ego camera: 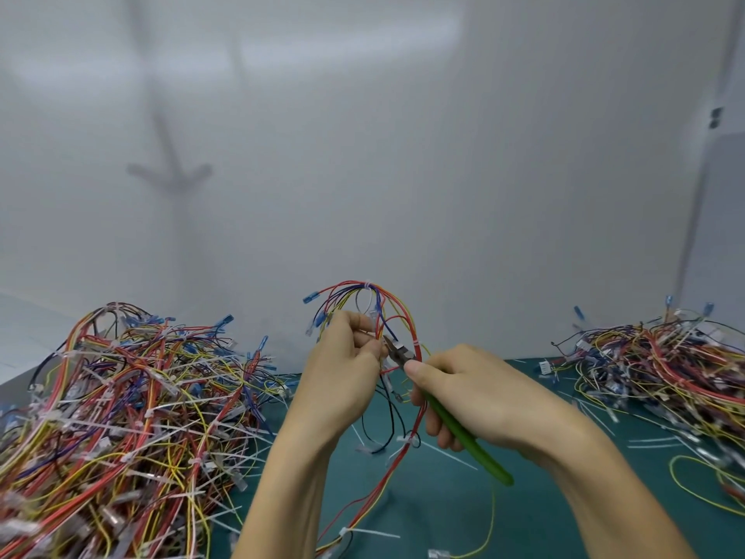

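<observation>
Hands: two, bare, raised over the middle of the bench between the heaps.
Left hand (342, 369): fingers curled round a wire harness (367, 285), pinching its strands just below the top of the loop.
Right hand (475, 389): clenched round the green handles of one pair of cutters (483, 455), thumb lying along the top.
Cutters: dark nose buried among the red strands beside the left fingertips; from here I cannot tell whether the blades are parted or closed.
Harness: one, held in the air above the green mat (443, 518). It arches up in front of the white wall (403, 155), and its tail hangs between the forearms down to the mat.
Ties on it: at least four white ones show along its length.
Heaps: two. The left pile (133, 417) is taller and runs off the left and bottom edges; the right pile (665, 365) is lower and runs off the right edge.
Open room: a strip of bare mat between the heaps, mostly beneath the arms, littered with loose white tie offcuts (451, 455).
Edges: the mat's far edge lies close against the wall, just behind the raised hands; the left pile reaches nearly to that edge.
</observation>
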The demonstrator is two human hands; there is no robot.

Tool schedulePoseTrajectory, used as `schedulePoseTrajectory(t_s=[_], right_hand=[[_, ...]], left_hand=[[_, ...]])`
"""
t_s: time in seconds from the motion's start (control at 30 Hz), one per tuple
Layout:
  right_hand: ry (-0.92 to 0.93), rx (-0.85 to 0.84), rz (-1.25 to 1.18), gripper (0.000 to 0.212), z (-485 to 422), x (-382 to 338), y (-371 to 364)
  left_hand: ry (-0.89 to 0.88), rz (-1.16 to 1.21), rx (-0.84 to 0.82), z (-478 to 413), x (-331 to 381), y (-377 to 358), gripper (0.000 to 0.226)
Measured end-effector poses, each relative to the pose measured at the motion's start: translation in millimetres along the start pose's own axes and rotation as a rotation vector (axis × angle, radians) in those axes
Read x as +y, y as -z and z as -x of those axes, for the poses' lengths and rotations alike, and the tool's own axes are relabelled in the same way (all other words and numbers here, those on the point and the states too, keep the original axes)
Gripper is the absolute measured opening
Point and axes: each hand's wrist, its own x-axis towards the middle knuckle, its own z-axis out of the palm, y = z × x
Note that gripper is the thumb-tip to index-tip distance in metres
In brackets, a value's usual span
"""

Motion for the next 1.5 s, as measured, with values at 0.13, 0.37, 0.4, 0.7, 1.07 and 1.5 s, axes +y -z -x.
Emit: schedulePoseTrajectory(t_s=[0.13,0.37,0.4,0.7,1.07,1.5], right_hand=[[0.028,0.046,0.103,0.043,2.3,-1.7,3.4],[0.072,0.154,0.353,0.043,4.0,-3.4,1.9],[0.076,0.173,0.394,0.042,4.3,-3.6,1.5],[0.076,0.084,0.17,0.047,1.1,-4.8,-1.7],[0.06,0.111,0.233,0.046,4.7,-4.2,1.1],[0.033,0.133,0.223,0.047,1.3,-2.2,0.9]], left_hand=[[0.024,0.064,-0.014,0.3,1.0,0.3,0.018],[-0.032,-0.109,0.098,-0.2,1.8,1.9,0.011],[-0.027,-0.098,0.091,-0.1,1.3,2.3,0.015],[0.06,0.125,0.083,-2.7,-5.0,3.5,0.017],[0.038,0.108,0.117,-4.9,-8.4,-3.5,0.013],[0.03,0.123,0.099,-4.5,-8.6,-5.5,0.008]])
